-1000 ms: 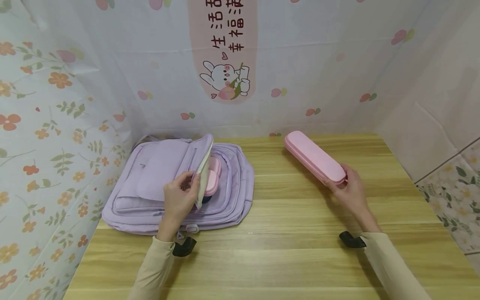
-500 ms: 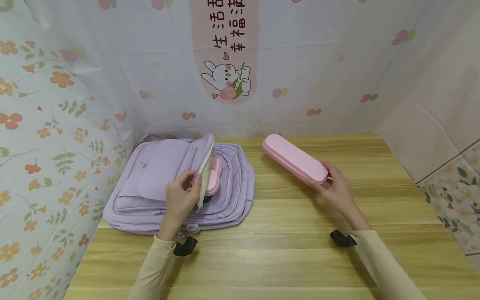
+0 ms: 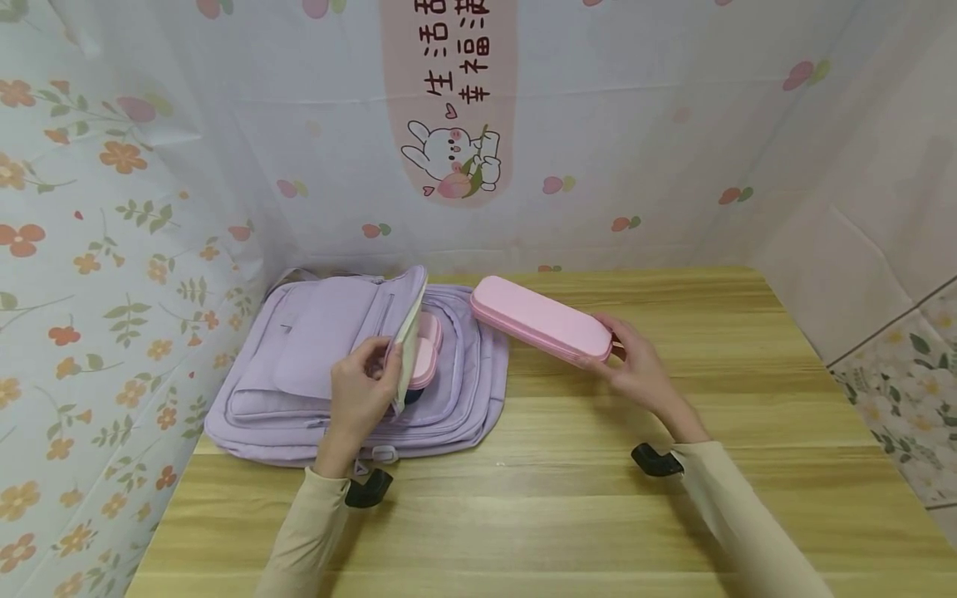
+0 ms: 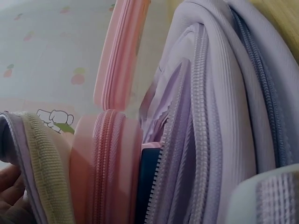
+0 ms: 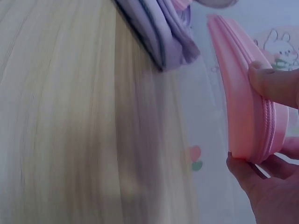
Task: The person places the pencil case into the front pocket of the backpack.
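A lavender backpack (image 3: pixel 314 349) lies flat on the table with its front pocket unzipped. My left hand (image 3: pixel 360 384) pinches the edge of the pocket flap (image 3: pixel 409 332) and holds it lifted. Inside the pocket sits a pink zippered case (image 3: pixel 424 362), with a dark blue item (image 4: pixel 148 179) beside it, mostly hidden. A long pink pencil case (image 3: pixel 542 320) is gripped at its near right end by my right hand (image 3: pixel 635 365). Its far end hangs over the backpack's right edge. In the right wrist view, thumb and fingers (image 5: pixel 275 86) hold the pencil case's sides near its zipper.
The wooden table (image 3: pixel 568 515) stretches to the front and right. A white printed curtain (image 3: pixel 635 149) hangs along the back, and a floral sheet (image 3: pixel 97 291) borders the left side. A dark wrist mount (image 3: pixel 656 461) sits by each cuff.
My right hand has carried the long pink pencil case leftward, from the table's right part to the backpack's edge. My left hand stays at the flap.
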A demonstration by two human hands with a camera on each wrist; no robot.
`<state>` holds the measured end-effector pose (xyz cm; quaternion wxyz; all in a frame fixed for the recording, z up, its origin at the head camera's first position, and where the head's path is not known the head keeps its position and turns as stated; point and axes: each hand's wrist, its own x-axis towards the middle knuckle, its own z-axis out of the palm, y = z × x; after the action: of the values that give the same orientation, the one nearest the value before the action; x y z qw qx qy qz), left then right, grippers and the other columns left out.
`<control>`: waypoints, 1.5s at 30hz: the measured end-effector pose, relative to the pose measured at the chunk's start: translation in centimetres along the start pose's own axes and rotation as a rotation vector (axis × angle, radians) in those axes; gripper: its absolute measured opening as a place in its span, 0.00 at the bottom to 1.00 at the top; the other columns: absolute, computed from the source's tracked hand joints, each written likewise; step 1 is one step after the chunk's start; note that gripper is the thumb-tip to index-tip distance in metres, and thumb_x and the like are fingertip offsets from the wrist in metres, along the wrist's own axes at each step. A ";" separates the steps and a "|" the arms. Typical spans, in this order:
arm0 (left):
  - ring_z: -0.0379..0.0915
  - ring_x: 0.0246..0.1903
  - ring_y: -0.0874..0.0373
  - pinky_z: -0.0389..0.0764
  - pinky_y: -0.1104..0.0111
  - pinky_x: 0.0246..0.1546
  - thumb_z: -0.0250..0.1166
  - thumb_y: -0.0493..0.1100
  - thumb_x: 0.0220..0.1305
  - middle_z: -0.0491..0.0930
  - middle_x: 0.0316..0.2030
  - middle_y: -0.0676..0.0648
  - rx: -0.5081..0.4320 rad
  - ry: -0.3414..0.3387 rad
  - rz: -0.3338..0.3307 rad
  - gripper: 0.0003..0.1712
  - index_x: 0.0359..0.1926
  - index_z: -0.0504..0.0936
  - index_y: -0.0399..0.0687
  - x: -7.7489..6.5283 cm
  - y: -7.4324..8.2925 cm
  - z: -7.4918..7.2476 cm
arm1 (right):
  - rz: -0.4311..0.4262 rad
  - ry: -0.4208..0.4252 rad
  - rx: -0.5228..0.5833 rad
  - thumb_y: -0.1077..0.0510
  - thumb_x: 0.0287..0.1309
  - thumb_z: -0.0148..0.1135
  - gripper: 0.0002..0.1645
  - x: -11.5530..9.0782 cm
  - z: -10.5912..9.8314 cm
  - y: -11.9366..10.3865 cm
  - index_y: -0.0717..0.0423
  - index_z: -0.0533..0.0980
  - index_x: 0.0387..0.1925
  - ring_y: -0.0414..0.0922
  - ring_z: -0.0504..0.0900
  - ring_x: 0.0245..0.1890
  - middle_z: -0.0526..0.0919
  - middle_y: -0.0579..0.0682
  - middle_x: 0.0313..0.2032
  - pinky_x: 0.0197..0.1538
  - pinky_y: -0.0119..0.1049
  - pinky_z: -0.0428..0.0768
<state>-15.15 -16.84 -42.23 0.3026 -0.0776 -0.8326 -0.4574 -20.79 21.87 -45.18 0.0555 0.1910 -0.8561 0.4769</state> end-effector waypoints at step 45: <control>0.75 0.27 0.63 0.74 0.85 0.29 0.63 0.29 0.67 0.87 0.31 0.37 -0.129 -0.021 0.006 0.03 0.39 0.82 0.31 0.5 0.7 0.1 | 0.049 -0.021 0.192 0.62 0.44 0.83 0.44 6.6 6.7 -5.5 0.65 0.72 0.64 0.60 0.79 0.60 0.78 0.64 0.59 0.63 0.47 0.79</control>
<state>-15.30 -16.50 -41.51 0.2898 -0.1041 -0.8043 -0.5082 -24.17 11.86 -42.66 0.0163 0.1796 -0.8114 0.5559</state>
